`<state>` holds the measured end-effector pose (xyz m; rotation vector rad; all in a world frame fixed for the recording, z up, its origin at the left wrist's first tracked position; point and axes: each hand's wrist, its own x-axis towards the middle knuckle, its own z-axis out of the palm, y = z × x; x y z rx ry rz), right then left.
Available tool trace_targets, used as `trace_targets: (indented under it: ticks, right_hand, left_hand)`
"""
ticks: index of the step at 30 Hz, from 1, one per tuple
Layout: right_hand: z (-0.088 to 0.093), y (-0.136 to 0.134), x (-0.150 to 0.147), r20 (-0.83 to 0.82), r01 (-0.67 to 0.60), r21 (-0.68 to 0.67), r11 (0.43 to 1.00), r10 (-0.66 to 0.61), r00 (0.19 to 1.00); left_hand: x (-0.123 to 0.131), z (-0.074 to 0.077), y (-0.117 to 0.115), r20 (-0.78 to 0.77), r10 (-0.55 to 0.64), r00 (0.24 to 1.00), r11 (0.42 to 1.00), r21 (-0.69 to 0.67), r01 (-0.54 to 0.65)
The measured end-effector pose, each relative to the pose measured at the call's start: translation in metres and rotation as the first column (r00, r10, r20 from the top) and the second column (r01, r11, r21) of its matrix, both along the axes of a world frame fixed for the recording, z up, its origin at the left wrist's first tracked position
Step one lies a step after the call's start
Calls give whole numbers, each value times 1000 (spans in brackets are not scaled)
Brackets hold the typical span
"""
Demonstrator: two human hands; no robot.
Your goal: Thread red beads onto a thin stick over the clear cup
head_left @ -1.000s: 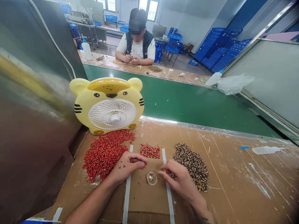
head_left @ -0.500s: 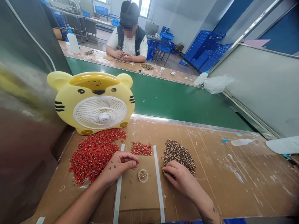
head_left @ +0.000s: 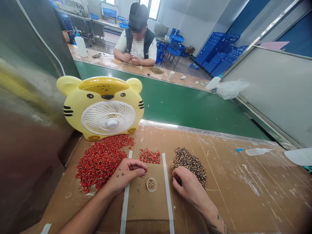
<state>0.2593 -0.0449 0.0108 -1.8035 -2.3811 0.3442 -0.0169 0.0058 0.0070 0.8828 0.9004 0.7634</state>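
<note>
Your left hand [head_left: 128,173] pinches a small red piece [head_left: 146,170]; your right hand [head_left: 188,188], well apart, sits at the edge of the speckled brown pile [head_left: 191,162]. A clear cup [head_left: 151,184] stands between them, with open cardboard [head_left: 146,206] around it.

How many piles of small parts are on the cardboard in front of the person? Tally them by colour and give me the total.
Red: 2 (large red pile, small red pile)
Dark speckled: 1 (dark speckled pile)
Total: 3
</note>
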Motion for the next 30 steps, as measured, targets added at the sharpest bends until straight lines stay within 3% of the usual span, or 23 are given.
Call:
trace_targets:
  ticks: [6,9,16,22,30]
  right_hand:
    - [4,-1,-6,-208,90,30,996,-81,975]
    - [8,3,-13,-322,68,19,997,-58,945]
    - [11,7,-43,-634,37,-22,999,-43,773]
    - [9,11,-73,-670,50,2,999,-36,741]
    - [17,14,-82,-661,-20,61,998,55,749]
  left_hand:
    - [2,-1,-1,12,-17,1000,1000,11,17]
    - [3,-3,-1,23,-13,1000,1000,11,13]
    - [6,0,-3,53,5,999,1000,27,-6]
    - [7,2,-2,28,-6,1000,993,121,2]
    - [7,0,-3,35,-6,999,987,161,1]
